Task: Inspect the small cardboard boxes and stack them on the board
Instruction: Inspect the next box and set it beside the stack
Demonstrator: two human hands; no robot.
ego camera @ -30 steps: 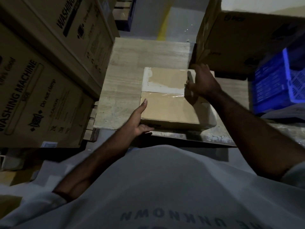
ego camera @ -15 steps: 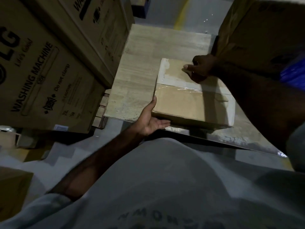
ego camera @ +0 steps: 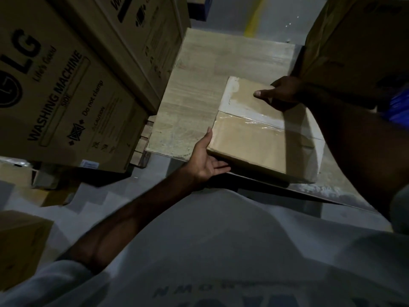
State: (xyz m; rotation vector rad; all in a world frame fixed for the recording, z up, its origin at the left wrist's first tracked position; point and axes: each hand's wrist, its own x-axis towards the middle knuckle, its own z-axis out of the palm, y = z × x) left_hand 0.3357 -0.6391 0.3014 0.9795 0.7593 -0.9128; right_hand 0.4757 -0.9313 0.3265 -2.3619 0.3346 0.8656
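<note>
From my remote seat I see the small cardboard box (ego camera: 261,138), taped across its top, over the near right part of the board (ego camera: 221,69); I cannot tell whether it rests flat. The left hand (ego camera: 204,160) cradles the near left corner, its grip slack, fingers straight. The right hand (ego camera: 281,94) pinches the far edge, thumb on top. Washing machine cartons (ego camera: 66,96) stand left, a large carton (ego camera: 358,41) far right
</note>
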